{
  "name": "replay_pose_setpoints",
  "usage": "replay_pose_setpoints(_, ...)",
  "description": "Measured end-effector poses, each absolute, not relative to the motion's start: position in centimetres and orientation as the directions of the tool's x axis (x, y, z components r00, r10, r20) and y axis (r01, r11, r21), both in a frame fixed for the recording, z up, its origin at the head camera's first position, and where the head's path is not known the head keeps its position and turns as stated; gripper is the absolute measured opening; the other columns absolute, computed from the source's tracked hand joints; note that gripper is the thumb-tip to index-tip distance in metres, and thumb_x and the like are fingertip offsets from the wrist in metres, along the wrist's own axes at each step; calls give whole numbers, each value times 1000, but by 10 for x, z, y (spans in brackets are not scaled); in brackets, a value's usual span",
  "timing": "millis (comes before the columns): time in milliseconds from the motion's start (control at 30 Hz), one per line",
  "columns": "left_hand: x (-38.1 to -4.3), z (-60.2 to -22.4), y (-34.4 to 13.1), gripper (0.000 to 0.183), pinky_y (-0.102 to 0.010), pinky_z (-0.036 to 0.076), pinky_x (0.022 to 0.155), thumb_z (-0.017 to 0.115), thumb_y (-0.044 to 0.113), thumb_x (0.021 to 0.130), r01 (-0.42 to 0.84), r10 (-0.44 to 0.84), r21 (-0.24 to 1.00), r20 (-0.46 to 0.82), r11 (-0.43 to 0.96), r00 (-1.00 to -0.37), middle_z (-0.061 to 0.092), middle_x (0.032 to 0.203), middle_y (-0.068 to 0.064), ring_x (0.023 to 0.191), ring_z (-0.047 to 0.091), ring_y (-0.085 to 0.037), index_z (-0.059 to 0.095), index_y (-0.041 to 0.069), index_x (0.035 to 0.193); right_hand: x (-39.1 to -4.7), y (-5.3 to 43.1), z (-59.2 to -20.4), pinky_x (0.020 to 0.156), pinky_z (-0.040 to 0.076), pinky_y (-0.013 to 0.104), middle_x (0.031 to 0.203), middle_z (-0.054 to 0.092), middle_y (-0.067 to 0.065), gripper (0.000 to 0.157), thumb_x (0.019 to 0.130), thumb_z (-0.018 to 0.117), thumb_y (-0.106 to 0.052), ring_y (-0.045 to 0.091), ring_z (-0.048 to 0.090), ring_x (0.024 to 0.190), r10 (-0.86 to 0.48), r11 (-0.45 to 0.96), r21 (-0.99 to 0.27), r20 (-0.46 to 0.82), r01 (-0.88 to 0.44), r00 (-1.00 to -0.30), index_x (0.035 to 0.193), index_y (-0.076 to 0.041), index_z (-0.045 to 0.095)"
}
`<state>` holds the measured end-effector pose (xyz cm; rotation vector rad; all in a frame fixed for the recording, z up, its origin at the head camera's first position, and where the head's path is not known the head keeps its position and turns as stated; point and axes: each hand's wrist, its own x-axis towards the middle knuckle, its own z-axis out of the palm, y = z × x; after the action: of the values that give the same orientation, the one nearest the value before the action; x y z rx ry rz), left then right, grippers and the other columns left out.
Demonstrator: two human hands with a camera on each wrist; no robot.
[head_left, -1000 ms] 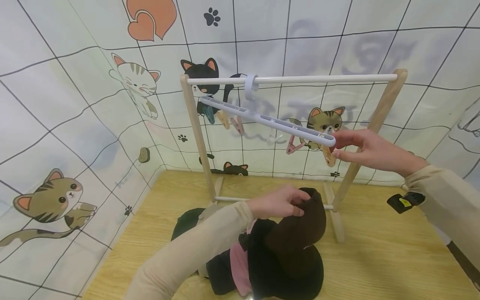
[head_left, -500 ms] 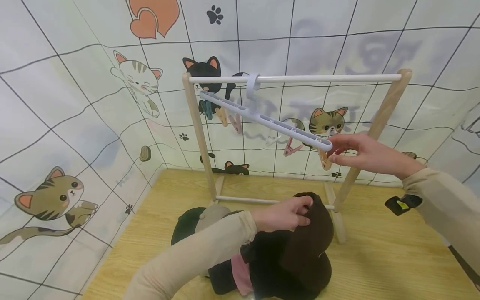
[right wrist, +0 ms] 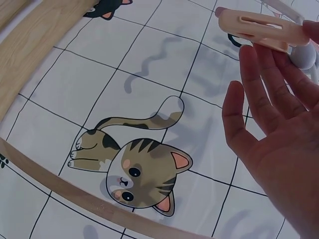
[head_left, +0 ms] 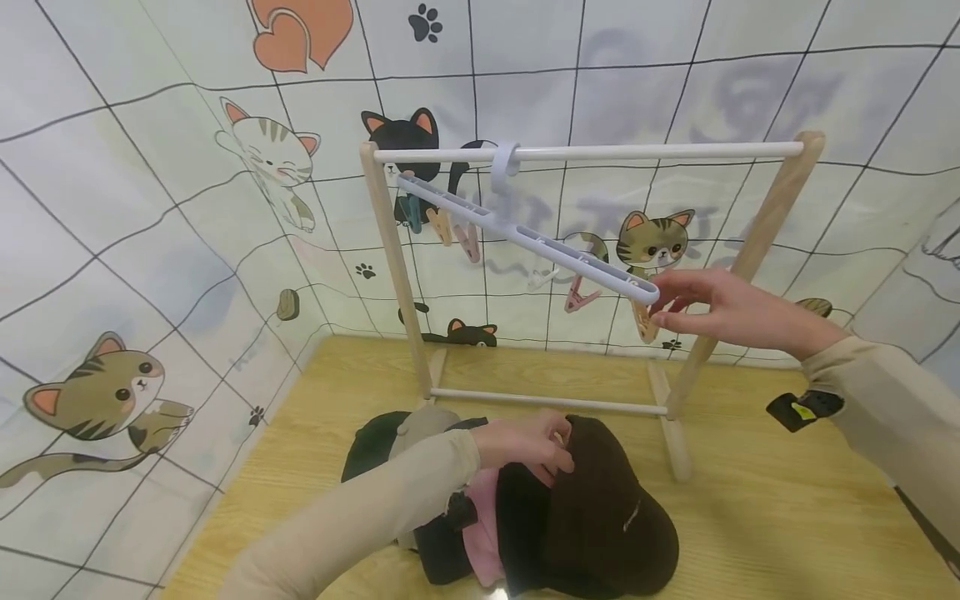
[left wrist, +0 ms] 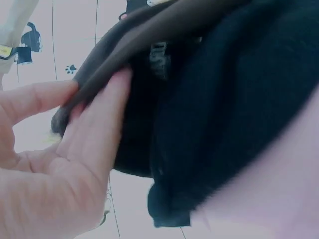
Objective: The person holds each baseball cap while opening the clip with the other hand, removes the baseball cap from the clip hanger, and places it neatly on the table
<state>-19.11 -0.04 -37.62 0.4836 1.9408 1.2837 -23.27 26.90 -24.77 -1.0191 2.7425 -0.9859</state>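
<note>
My left hand [head_left: 528,446] pinches the edge of a brown cap [head_left: 607,500], its brim pointing down and to the right. Up close in the left wrist view, the thumb is on one side of the cap's edge [left wrist: 97,69] and the fingers reach inside, where a pale label shows. At the near end of a pale lavender clip hanger [head_left: 577,265], my right hand [head_left: 738,312] pinches a light orange clothespin [right wrist: 261,29] between thumb and fingertips. The hanger's hook sits over the white bar of a wooden-legged rack [head_left: 652,152].
More caps lie piled under the left forearm: dark green [head_left: 371,446], beige [head_left: 423,427], pink [head_left: 483,533] and black [head_left: 519,508]. Other clothespins hang along the hanger, such as a pink one [head_left: 576,296] and a teal one [head_left: 411,215]. A cat-print backdrop [head_left: 247,217] stands behind the rack.
My left hand has gone down and back to the left, and the brown cap has come down with its crown and brim now facing up. My right hand has dropped slightly with the hanger's end.
</note>
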Motion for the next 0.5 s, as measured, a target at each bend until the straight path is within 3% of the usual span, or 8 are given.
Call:
replay_pose_setpoints(67, -191, -378, -5, 11, -35, 56, 64, 63, -4, 86, -87, 666, 895, -387, 437, -637, 65, 83, -17, 71, 67, -26, 53, -8, 87, -233, 269, -248, 73, 48, 32, 102, 65, 2, 20, 95, 61, -9, 15, 63, 92, -607, 579, -585, 155, -567, -779, 115, -9, 59)
replay_pose_setpoints(167, -189, -382, -12, 23, -33, 56, 58, 64, -5, 85, -73, 672, 891, -390, 449, -630, 66, 68, -17, 62, 67, -25, 50, -2, 68, -233, 268, -250, 75, 48, 31, 101, 66, 1, 24, 95, 62, -10, 15, 63, 92, -611, 581, -581, 152, -570, -777, 119, -8, 58)
replay_pose_setpoints(333, -188, -390, -25, 31, -34, 55, 57, 65, -5, 86, -93, 646, 880, -411, 466, -643, 66, 65, -18, 59, 67, -25, 47, 3, 62, -233, 266, -251, 79, 49, 30, 103, 64, 1, 27, 95, 62, -11, 16, 63, 92, -615, 576, -585, 149, -571, -774, 121, -8, 57)
replay_pose_setpoints(500, -187, -396, -36, 27, -34, 55, 56, 67, -4, 86, -123, 628, 873, -431, 472, -648, 67, 65, -19, 57, 67, -25, 53, 1, 63, -231, 266, -253, 78, 48, 31, 104, 64, 2, 25, 96, 61, -10, 17, 62, 94, -608, 574, -599, 146, -559, -780, 120, -8, 57)
